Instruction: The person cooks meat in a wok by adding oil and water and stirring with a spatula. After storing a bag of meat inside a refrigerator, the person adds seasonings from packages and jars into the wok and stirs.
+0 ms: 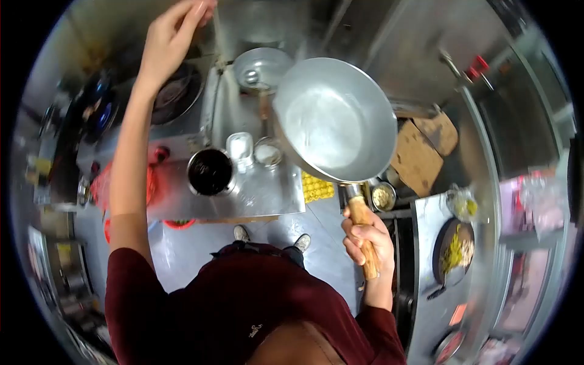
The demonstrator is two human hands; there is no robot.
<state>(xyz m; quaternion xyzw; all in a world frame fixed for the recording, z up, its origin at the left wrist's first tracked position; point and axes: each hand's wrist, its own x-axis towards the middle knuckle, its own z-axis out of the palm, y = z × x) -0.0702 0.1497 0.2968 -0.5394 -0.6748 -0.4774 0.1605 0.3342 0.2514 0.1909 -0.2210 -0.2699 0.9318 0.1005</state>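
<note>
My right hand is wrapped round the wooden handle of a large metal pan, which is held up and shows a bare, shiny inside. High at the upper left, my left hand reaches out over the stove side, its fingers bent together near the frame's top edge; whether anything is between them is too small to tell. Between the hands lies a metal bowl with a ladle in it. A pot of dark liquid stands on the steel counter.
A white container and a small bowl sit beside the pot. Yellow egg trays are below the pan. At right are wooden boards, a bowl of chopped food and a dark round board with green food.
</note>
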